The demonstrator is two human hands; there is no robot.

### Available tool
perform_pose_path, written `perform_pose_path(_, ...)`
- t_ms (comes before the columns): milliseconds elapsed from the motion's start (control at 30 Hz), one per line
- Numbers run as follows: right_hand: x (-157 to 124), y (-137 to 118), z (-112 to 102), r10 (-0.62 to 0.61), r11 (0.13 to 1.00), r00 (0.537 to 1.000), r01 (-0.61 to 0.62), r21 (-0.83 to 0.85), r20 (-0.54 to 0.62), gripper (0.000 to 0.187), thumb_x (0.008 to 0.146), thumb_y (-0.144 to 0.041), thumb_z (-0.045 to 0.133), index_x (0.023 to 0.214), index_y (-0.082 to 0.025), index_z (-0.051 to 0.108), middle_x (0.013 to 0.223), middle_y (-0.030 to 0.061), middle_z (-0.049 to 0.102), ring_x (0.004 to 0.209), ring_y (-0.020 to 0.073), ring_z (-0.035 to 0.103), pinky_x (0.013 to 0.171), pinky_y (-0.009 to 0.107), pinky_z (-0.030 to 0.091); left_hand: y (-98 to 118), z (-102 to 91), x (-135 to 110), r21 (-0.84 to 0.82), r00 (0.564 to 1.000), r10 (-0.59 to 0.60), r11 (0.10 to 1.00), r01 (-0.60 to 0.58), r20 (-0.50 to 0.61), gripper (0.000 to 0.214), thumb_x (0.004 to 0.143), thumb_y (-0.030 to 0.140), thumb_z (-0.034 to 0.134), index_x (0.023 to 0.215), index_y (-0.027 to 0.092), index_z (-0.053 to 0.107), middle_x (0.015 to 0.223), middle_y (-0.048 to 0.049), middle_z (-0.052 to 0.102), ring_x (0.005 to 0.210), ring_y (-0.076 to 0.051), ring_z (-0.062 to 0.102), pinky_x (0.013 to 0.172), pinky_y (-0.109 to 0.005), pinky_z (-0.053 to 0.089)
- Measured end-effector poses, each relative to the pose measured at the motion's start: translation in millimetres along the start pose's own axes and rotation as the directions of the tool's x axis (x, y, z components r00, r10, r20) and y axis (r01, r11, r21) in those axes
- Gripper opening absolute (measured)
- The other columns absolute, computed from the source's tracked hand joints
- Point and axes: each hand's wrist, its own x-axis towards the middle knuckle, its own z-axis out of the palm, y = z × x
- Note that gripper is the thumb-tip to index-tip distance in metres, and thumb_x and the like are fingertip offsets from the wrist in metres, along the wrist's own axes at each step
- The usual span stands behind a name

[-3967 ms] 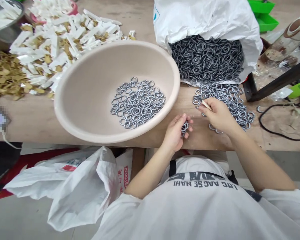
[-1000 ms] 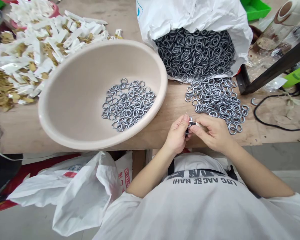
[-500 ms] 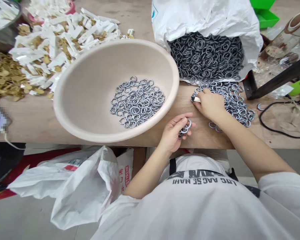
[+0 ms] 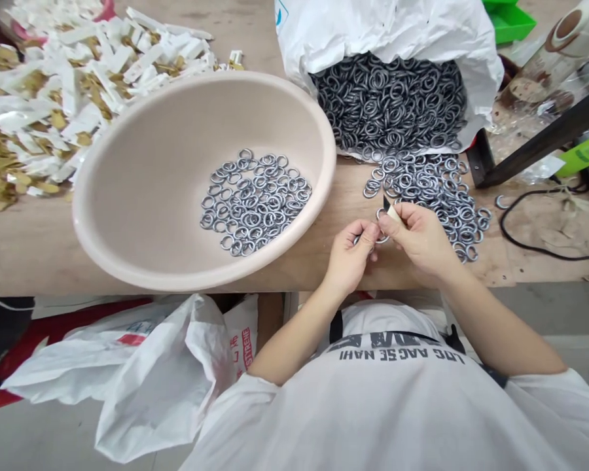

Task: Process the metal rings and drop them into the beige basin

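Note:
My left hand [image 4: 351, 255] is closed around a few grey metal rings, mostly hidden by its fingers. Its fingertips meet those of my right hand [image 4: 419, 241] above the table's front part. Between my right thumb and fingers is a small blade-like tool [image 4: 392, 212] with a dark pointed tip and a pale body. A ring [image 4: 380, 214] shows at the fingertips between both hands; which hand grips it I cannot tell. Just behind and right of my hands lies a loose pile of rings [image 4: 436, 190]. Left of them, a large beige basin [image 4: 142, 150] holds many similar rings.
A white sack [image 4: 387, 29] full of rings opens toward me at the back. White and brown pieces [image 4: 73, 85] are heaped behind the basin. A dark metal bar [image 4: 540, 150] and black cord [image 4: 505, 229] are on the right. White bags [image 4: 152, 379] hang below the table edge.
My right hand has come from the ring pile toward me and now meets my left hand. My left fingers have closed more. The view has shifted slightly right.

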Motion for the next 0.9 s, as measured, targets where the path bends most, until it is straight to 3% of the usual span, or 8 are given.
perform_pose_path(167,-8,15,-4,0.019,0.99,0.998,-0.027,0.138,0.064,0.043,0.072,-0.053,0.085,0.095,-0.024,0.063,0.079,-0.002,0.067,0.061,0.0158,0.062,0.059,0.031,0.052,-3,10.1,-4,-0.082,0.994,-0.107,0.991,0.109,0.027,0.05,0.082,0.066,0.067,0.074,0.018,0.054,0.06,0.0039,0.051,0.043,-0.005,0.044,0.037,-0.017,0.024)
perform_pose_path(233,-6,18,-8,0.025,0.99,0.996,-0.036,0.134,0.082,0.038,0.079,-0.056,0.078,0.091,-0.024,0.061,0.073,-0.0025,0.064,0.059,0.0165,0.06,0.058,0.032,0.051,-3,14.2,-6,-0.102,0.991,-0.125,0.986,0.129,0.042,0.051,0.082,0.066,0.067,0.074,0.018,0.053,0.06,0.0043,0.051,0.042,-0.005,0.044,0.036,-0.016,0.023)
perform_pose_path(300,-5,18,-11,-0.026,0.999,0.999,0.025,0.038,0.023,0.035,0.089,-0.058,0.066,0.087,-0.023,0.061,0.073,-0.001,0.063,0.064,0.0168,0.06,0.063,0.032,0.049,0,17.4,-7,-0.137,0.989,-0.139,0.98,0.144,0.046,0.051,0.081,0.065,0.068,0.074,0.018,0.05,0.06,0.0048,0.049,0.042,-0.005,0.043,0.036,-0.016,0.022)
perform_pose_path(367,-9,15,-14,-0.135,0.976,0.99,0.128,-0.177,-0.031,0.035,0.093,-0.057,0.061,0.085,-0.022,0.062,0.077,0.0008,0.063,0.071,0.017,0.058,0.068,0.031,0.046,3,19.5,-7,-0.166,0.989,-0.147,0.975,0.149,0.025,0.053,0.079,0.065,0.07,0.071,0.018,0.047,0.059,0.0052,0.048,0.041,-0.004,0.042,0.036,-0.016,0.021)
perform_pose_path(500,-24,9,-15,-0.308,0.723,0.944,0.311,-0.616,0.115,0.034,0.095,-0.053,0.057,0.085,-0.021,0.063,0.081,0.0038,0.062,0.076,0.0181,0.056,0.068,0.031,0.039,5,21.0,-8,-0.18,0.984,-0.171,0.971,0.16,-0.047,0.054,0.078,0.066,0.071,0.07,0.018,0.049,0.053,0.0065,0.042,0.04,-0.004,0.038,0.036,-0.016,0.021)
perform_pose_path(633,-31,7,-14,-0.351,0.562,0.919,0.362,-0.743,0.183,0.035,0.098,-0.051,0.054,0.082,-0.021,0.062,0.08,0.0044,0.062,0.073,0.0181,0.054,0.065,0.031,0.035,2,20.9,-9,-0.19,0.981,-0.183,0.967,0.168,-0.063,0.053,0.077,0.067,0.071,0.072,0.018,0.051,0.053,0.0073,0.041,0.04,-0.004,0.036,0.035,-0.017,0.021)
perform_pose_path(700,-31,6,-12,-0.342,0.561,0.92,0.363,-0.744,0.191,0.036,0.098,-0.051,0.053,0.079,-0.021,0.061,0.077,0.0038,0.062,0.07,0.0173,0.053,0.063,0.031,0.033,1,19.8,-8,-0.192,0.98,-0.19,0.965,0.176,-0.053,0.053,0.076,0.066,0.072,0.073,0.018,0.051,0.053,0.0075,0.042,0.039,-0.004,0.037,0.035,-0.017,0.021)
perform_pose_path(900,-18,6,-8,-0.226,0.696,0.962,0.27,-0.666,0.154,0.045,0.101,-0.053,0.047,0.071,-0.022,0.059,0.072,0.0022,0.062,0.07,0.0166,0.055,0.064,0.029,0.035,2,11.9,-7,-0.206,0.978,-0.208,0.958,0.198,-0.028,0.052,0.076,0.064,0.074,0.073,0.019,0.048,0.055,0.0069,0.045,0.04,-0.005,0.04,0.036,-0.017,0.021)
